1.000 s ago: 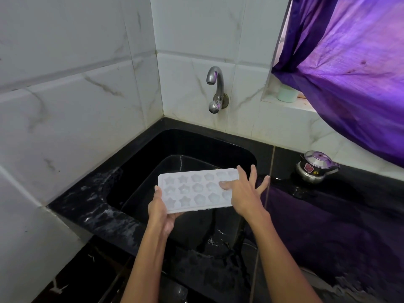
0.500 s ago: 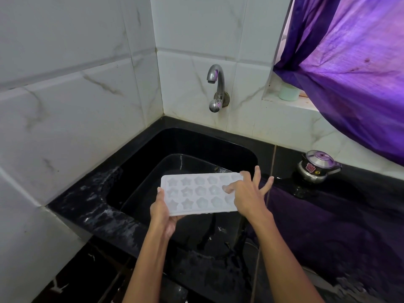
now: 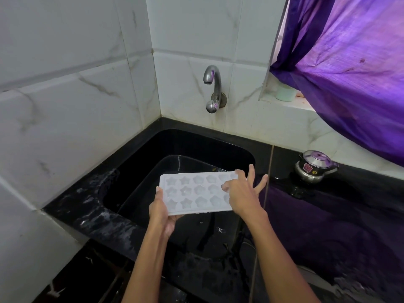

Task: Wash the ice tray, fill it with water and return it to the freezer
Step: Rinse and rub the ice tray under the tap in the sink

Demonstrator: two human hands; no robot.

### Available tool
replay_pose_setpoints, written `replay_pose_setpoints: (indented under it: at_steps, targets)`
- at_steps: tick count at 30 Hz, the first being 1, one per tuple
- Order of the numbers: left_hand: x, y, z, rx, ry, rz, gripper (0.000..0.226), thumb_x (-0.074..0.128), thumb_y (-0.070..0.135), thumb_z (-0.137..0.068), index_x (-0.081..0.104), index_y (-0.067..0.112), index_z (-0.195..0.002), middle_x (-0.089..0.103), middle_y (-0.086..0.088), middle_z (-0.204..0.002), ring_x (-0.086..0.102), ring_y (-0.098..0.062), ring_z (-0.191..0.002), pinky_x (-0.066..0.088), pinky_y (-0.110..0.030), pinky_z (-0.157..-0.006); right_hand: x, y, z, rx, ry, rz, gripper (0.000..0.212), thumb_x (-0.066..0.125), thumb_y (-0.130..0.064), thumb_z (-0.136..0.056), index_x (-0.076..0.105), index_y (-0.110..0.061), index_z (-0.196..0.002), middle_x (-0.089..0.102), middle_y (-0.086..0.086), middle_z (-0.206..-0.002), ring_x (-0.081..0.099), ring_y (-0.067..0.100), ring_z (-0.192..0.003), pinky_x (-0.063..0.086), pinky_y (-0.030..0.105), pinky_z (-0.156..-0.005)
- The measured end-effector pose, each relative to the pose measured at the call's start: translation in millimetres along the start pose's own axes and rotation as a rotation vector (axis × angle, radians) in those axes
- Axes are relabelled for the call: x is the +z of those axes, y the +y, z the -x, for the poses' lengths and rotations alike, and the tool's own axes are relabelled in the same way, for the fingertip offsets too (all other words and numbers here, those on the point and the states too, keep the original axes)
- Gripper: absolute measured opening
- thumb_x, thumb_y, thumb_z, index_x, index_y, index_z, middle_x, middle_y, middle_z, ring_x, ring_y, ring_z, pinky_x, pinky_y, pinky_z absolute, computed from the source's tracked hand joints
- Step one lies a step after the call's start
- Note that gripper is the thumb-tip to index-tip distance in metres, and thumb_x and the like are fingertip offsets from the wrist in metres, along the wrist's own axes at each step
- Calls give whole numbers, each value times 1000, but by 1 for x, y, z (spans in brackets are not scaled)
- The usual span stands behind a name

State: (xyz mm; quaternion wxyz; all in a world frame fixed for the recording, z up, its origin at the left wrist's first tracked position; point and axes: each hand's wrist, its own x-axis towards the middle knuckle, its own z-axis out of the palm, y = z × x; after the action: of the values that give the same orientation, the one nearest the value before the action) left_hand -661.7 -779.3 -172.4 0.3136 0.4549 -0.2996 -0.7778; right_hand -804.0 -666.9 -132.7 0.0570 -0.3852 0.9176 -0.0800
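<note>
white ice tray (image 3: 194,191) held level over black sink (image 3: 218,145), left hand (image 3: 162,209) gripping its near-left corner, right hand (image 3: 242,193) fingers spread on its right end, tap (image 3: 213,88) above

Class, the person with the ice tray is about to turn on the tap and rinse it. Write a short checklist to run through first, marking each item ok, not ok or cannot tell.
1. Ice tray held over the sink: ok.
2. Left hand has a grip on the tray's near left corner: ok.
3. Right hand free to reach the tap: not ok, its fingers rest on the tray's right end.
4. Tray under the spout: not ok, it sits nearer the person.
5. Water running: not ok, no stream shows.
6. Tray pockets empty: cannot tell.
</note>
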Motion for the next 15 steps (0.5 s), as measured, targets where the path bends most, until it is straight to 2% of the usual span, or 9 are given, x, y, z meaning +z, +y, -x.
replay_pose_setpoints:
  at_steps: [6, 11, 15]
  targets:
    - [3, 0, -1, 1, -3, 4, 42, 35, 45, -99, 61, 12, -99, 70, -14, -99, 67, -35, -92, 54, -52, -75, -11, 6, -1, 23, -22, -45, 37, 45, 1, -93, 67, -21, -113, 21, 10, -151, -18, 38, -144, -19, 65, -107]
    - [7, -1, 1, 5, 0, 10, 41, 37, 45, -99, 60, 12, -97, 70, -14, -97, 67, -34, -90, 55, -52, -75, -8, 6, -1, 16, -23, -28, 52, 44, 13, -83, 66, -23, -113, 25, 11, -148, -17, 39, -144, -19, 66, -106]
    - [8, -2, 1, 10, -2, 2, 41, 36, 45, -99, 60, 12, -97, 70, -14, -98, 67, -34, -91, 55, -52, -74, -13, 7, -4, 26, 51, -62, 37, 47, 7, -86, 59, -17, -112, 28, 10, -145, -14, 38, -145, -15, 67, -108]
